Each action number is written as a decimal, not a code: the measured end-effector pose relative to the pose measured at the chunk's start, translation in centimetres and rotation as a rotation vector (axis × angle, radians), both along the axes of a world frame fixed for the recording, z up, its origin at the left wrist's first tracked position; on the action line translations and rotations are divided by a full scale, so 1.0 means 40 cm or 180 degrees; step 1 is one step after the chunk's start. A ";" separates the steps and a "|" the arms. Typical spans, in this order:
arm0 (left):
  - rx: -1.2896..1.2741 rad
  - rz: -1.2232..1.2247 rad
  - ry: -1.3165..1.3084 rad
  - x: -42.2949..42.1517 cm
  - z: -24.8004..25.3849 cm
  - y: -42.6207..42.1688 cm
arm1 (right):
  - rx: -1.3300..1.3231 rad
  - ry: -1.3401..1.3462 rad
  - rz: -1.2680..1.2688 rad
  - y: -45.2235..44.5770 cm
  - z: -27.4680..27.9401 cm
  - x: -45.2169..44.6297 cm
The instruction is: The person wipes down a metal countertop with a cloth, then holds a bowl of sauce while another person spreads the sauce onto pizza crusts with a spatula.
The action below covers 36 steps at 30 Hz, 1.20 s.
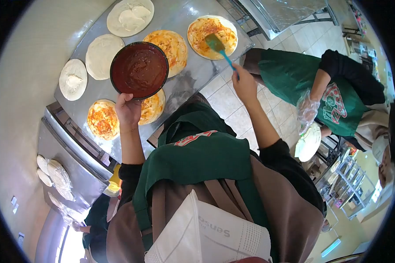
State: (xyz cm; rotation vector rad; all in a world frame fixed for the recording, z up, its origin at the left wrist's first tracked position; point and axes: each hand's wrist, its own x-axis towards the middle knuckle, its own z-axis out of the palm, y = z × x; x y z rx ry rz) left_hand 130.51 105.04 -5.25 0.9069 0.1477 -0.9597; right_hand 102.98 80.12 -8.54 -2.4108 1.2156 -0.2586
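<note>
My left hand (128, 111) grips the near rim of a dark bowl (140, 70) with some reddish sauce inside, tilted toward me above the table. In my right hand (245, 85) is a teal-handled spatula (216, 44); its head rests on or just over a sauced dough round (202, 33) at the table's far right. Another sauced round (173, 48) lies partly behind the bowl. Nearer me are a sauced round (103, 119) left of my left wrist and one (152, 108) partly hidden by that hand. Plain dough (102, 59) lies left of the bowl.
The metal table (191, 83) also carries two dough rounds with a pale mound, one at the far edge (131, 17) and one at left (73, 80). A co-worker in a green apron (289, 65) stands at right, wearing a plastic glove. Wrapped dough (59, 175) sits lower left.
</note>
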 end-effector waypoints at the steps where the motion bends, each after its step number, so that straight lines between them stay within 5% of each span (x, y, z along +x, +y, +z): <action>1: 0.0002 0.0008 -0.0003 0.000 0.001 -0.004 | 0.0002 -0.0003 0.0008 -0.027 -0.008 0.014; 8: 0.0015 0.0129 0.0058 0.005 0.001 -0.016 | -0.0204 0.0888 0.0425 -0.180 -0.061 0.063; 13: -0.0006 0.0167 0.0102 0.009 0.003 -0.020 | -0.0113 0.1287 -0.0804 -0.228 -0.026 0.026; 28: -0.0050 0.0131 0.0071 0.016 -0.014 -0.048 | 0.0434 0.1083 -0.0523 -0.086 0.003 -0.033; 30: -0.0066 0.0101 0.0107 0.020 -0.018 -0.046 | 0.1311 0.0198 -0.0559 -0.057 0.016 -0.072; 34: -0.0112 0.0049 0.0091 0.026 -0.015 -0.052 | 0.0936 -0.0916 -0.0539 -0.025 -0.048 -0.120; 36: -0.0031 0.0090 0.0121 0.025 -0.013 -0.054 | 0.2372 -0.1074 -0.1930 -0.002 0.007 -0.082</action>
